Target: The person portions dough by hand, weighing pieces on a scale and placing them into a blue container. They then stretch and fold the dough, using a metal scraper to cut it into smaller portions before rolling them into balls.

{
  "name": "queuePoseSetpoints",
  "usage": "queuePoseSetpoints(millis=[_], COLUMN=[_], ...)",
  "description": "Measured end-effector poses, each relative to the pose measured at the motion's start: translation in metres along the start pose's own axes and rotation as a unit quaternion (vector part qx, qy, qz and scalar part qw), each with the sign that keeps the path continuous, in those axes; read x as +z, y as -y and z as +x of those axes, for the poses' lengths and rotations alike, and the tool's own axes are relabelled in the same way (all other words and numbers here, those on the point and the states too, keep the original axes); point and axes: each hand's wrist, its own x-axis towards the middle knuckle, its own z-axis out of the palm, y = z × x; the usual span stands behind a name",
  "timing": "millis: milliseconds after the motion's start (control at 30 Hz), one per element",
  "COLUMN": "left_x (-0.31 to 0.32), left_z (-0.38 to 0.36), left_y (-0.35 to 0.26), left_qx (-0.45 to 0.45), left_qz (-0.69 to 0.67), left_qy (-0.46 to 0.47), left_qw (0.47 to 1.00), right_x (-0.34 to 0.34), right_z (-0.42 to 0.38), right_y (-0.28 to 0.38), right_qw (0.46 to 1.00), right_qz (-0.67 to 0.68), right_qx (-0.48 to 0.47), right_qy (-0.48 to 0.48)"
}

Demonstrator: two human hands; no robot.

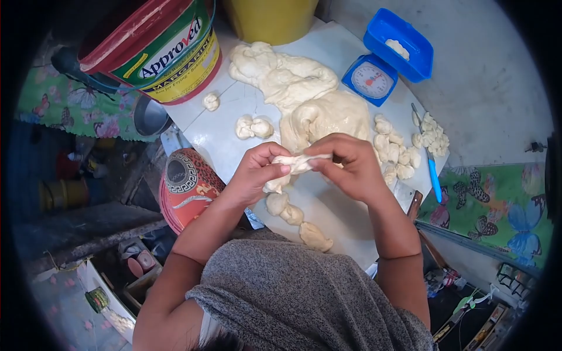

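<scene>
On a pale counter (pixel 222 137) strewn with a large dough mass (pixel 316 111) beside a blue scale (pixel 372 79), the left hand (pixel 254 172) and right hand (pixel 351 167) each pinch one end of a dough strip (pixel 298 162) stretched between them above the counter.

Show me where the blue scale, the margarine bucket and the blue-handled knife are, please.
blue scale (pixel 372 80): head view, on its round dial.
margarine bucket (pixel 175 55): head view, on its label.
blue-handled knife (pixel 434 180): head view, on its blue handle.

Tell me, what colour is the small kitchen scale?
The scale is blue with a white dial, seen clearly in the head view.
</scene>
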Motion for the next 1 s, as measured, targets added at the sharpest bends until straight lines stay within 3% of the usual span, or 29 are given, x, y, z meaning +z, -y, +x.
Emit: queuePoseSetpoints(millis=[67,100,167,233,300,367,500,567,667,733,767,800,867,933,1000], left_x=[0.0,0.0,-0.002,0.003,0.012,0.023,0.004,0.007,0.013,0.002,-0.003,-0.003,-0.003,-0.001,0.001], left_z=[-0.001,0.0,0.002,0.004,0.005,0.005,0.001,-0.001,-0.006,-0.006,-0.006,-0.005,-0.003,-0.001,0.001], left_y=[-0.006,-0.007,-0.009,-0.004,-0.001,-0.004,0.002,-0.002,-0.007,-0.005,-0.002,0.0,0.003,0.004,0.003], left_qx=[-0.011,-0.01,-0.027,-0.007,0.012,0.019,-0.027,-0.052,-0.052,-0.026,0.0,-0.002,-0.027,-0.02,-0.03], left_qz=[-0.029,-0.029,-0.159,-0.154,-0.149,0.043,0.107,0.139,0.138,0.126,0.113,0.111,0.024,0.025,0.032], left_qy=[0.018,0.018,0.091,0.077,0.062,-0.038,-0.019,-0.026,-0.015,-0.011,-0.007,-0.006,-0.041,-0.035,-0.026], left_qw=[0.999,0.999,0.983,0.985,0.987,0.998,0.994,0.989,0.989,0.992,0.994,0.994,0.999,0.999,0.999], right_x=[0.001,-0.002,0.003,0.005,0.016,0.027,0.02,0.012,-0.023,-0.047,-0.076,-0.108,-0.156,-0.185,-0.212], right_z=[-0.001,-0.001,-0.001,0.0,-0.001,-0.001,-0.002,-0.002,0.006,0.007,0.015,0.026,0.035,0.047,0.061], right_y=[-0.003,-0.006,-0.002,0.011,0.01,0.003,0.001,-0.002,0.004,0.007,0.013,0.016,0.02,0.011,-0.01], right_qw=[0.969,0.975,0.979,0.993,0.998,0.999,0.993,0.991,0.997,0.965,0.929,0.898,0.894,0.895,0.924], right_qz=[0.216,0.203,0.197,0.108,0.054,-0.031,-0.109,-0.117,-0.032,0.201,0.099,0.042,0.071,0.101,-0.062], right_qx=[0.093,0.083,0.054,0.017,0.003,-0.023,-0.041,-0.011,-0.054,-0.013,-0.005,-0.054,-0.102,-0.117,-0.083], right_qy=[-0.072,-0.042,-0.014,0.047,0.032,-0.017,0.0,0.059,0.055,-0.166,-0.356,-0.434,-0.431,-0.419,-0.369])
